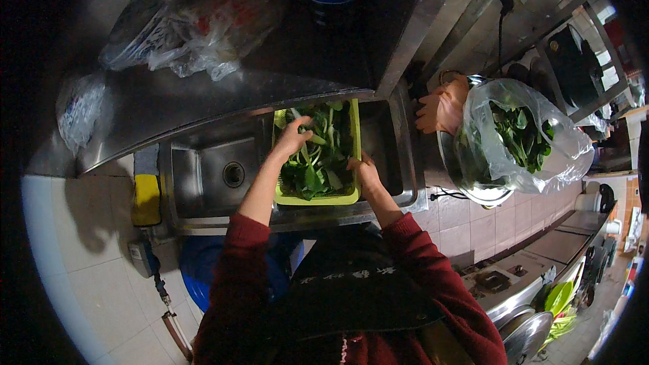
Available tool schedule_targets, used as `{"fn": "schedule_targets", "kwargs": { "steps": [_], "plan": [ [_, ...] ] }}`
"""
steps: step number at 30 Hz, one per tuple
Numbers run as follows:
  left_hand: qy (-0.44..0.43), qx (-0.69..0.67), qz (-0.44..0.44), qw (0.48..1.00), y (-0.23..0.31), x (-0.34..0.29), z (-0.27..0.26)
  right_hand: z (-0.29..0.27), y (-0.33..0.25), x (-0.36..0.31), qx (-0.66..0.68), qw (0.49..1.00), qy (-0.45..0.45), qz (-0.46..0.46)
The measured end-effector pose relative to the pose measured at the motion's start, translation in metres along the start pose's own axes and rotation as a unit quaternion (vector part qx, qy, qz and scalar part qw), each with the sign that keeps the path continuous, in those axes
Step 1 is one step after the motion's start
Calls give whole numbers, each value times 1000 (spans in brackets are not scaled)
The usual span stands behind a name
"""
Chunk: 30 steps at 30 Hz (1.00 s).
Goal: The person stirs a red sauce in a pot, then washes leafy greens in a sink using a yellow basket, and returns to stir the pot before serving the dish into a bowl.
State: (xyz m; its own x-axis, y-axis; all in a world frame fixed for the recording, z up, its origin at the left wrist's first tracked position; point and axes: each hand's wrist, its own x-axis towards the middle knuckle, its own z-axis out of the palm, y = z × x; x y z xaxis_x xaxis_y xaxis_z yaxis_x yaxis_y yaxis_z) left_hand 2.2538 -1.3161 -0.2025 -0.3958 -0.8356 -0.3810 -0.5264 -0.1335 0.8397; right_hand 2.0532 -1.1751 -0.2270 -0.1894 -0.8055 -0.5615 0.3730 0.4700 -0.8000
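Observation:
A yellow-green plastic basket (356, 192) sits over the sink, filled with dark leafy greens (314, 179) that have pale stems. My left hand (293, 140) reaches into the basket from the left, its fingers closed around some stems near the top of the pile. At the basket's right wall, my right hand (365, 172) grips the rim, with fingertips over the inner side. Part of the greens under my left hand is hidden.
A steel sink basin (206, 176) with a drain lies left of the basket. To the right stand a clear bag (568, 152) of greens and a pink rubber glove (446, 105). A steel shelf (291, 84) with plastic bags (203, 34) overhangs the sink's far side.

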Motion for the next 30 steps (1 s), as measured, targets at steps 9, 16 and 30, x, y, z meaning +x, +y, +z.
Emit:
{"fn": "schedule_targets", "kwargs": {
  "steps": [9,16,30],
  "plan": [
    [123,245,161,948,6,-9,21,2,1,3,32,999,-16,-9],
    [31,270,179,945,-13,6,10,4,4,7,44,999,-13,-4],
    [67,-179,-46,981,-29,45,9,-2,19,18,58,997,-53,-6]
  ]
}}
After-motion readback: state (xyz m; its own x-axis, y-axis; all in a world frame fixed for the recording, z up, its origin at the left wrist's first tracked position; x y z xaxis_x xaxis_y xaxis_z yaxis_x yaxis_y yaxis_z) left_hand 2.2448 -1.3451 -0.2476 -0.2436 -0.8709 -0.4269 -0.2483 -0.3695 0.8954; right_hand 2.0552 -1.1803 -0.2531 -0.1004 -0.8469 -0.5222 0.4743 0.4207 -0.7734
